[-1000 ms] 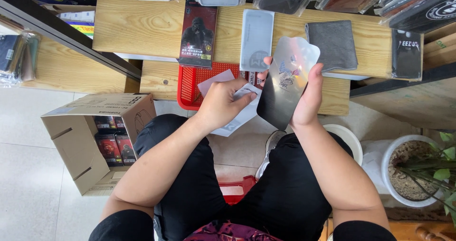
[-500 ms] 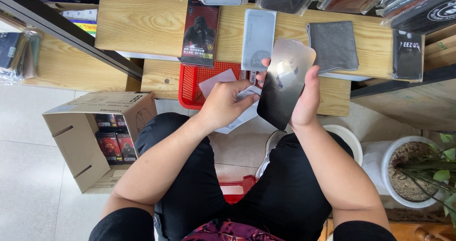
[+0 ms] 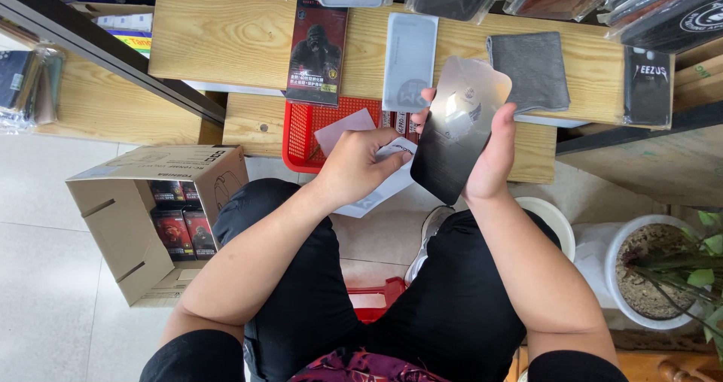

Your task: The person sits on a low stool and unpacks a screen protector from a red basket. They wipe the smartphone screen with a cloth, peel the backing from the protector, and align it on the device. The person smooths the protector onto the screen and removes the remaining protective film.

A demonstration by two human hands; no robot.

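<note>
- Right hand (image 3: 493, 152) closed around the edge of a thin glossy sheet (image 3: 456, 126), fingers behind it, thumb along its right side
- Glossy sheet held upright and tilted in front of the wooden worktop (image 3: 226, 39), upper part pale with glare, lower part dark
- Left hand (image 3: 358, 164) just left of the glossy sheet, curled and pinching a white paper sleeve (image 3: 376, 190), fingertips reaching to the sheet's left edge
- Red basket (image 3: 309, 130) on the lower shelf behind the left hand, below the worktop
- On the worktop above the glossy sheet: dark printed package (image 3: 318, 51) to the left, grey flat pack (image 3: 410, 58) just above, grey cloth (image 3: 531, 70) to the right
- Open cardboard box (image 3: 143, 216) on the floor, well left of the glossy sheet, red packages inside
- White plant pot (image 3: 655, 276) low and to the right of the glossy sheet
</note>
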